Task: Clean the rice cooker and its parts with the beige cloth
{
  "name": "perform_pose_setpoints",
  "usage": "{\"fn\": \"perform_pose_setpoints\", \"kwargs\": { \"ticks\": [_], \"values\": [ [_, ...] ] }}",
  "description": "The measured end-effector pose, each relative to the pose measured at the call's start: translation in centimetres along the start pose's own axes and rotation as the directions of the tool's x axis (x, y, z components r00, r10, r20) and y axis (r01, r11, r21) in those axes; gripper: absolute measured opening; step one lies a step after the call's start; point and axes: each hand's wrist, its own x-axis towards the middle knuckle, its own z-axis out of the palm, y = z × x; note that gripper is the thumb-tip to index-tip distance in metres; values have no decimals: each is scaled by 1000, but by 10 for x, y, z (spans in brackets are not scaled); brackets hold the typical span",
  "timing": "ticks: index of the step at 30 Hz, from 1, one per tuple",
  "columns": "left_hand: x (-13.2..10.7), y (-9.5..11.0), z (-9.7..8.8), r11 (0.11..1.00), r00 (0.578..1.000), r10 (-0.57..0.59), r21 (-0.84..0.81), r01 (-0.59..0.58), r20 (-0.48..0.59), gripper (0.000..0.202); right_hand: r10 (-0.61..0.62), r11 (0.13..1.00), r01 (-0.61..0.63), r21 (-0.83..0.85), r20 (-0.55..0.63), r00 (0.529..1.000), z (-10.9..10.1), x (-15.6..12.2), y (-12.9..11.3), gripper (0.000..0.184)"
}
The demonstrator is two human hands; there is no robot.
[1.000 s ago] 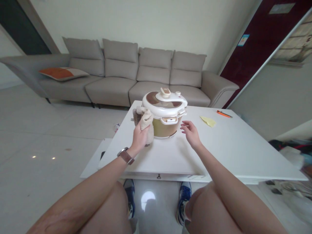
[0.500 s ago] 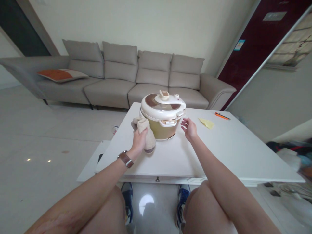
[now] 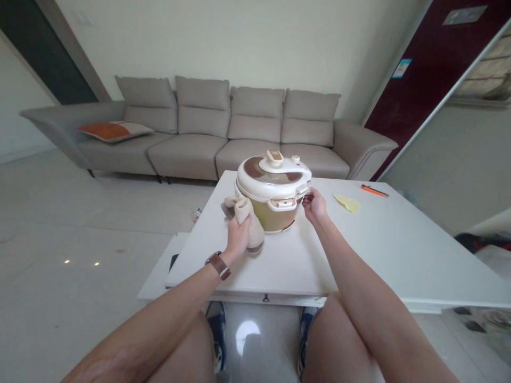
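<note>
An electric pressure cooker [image 3: 275, 183] with a white lid and a gold-green body stands upright on the white table [image 3: 383, 244]. My left hand [image 3: 238, 234] is closed around a bunched beige cloth [image 3: 255, 229] with grey-brown ends, held against the cooker's front left side. On the other side, my right hand [image 3: 314, 205] has its fingers curled in at the cooker's right edge, just below the lid rim. Its fingertips are partly hidden there. The lid is on, with a beige knob [image 3: 274, 157] on top.
Right of the cooker lie a crumpled yellow cloth [image 3: 347, 203] and an orange utility knife [image 3: 374, 190]. A grey sofa [image 3: 199, 146] with an orange cushion [image 3: 115, 131] stands behind the table. The table's front has a drawer knob [image 3: 266, 298], close to my knees.
My right hand has moved in to the cooker's right side, and its spread fingers have curled. The left hand still grips the beige cloth by the cooker. The view has shifted slightly.
</note>
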Motion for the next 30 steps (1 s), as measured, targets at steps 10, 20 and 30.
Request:
{"fn": "perform_pose_setpoints", "kwargs": {
  "ticks": [10, 20, 30],
  "values": [
    [21, -2, 4, 1000, 1000, 13, -28, -13, -26, 40, -17, 1000, 18, 26, -32, 999, -13, -35, -6, 31],
    [79, -14, -12, 999, 999, -38, -9, 38, -17, 43, -1, 1000, 0, 4, 191, 982, -20, -123, 4, 36],
    [43, -20, -28, 995, 997, -76, 62, 76, -11, 43, 58, 996, -43, -81, 196, 979, -55, -88, -28, 44]
  ]
}}
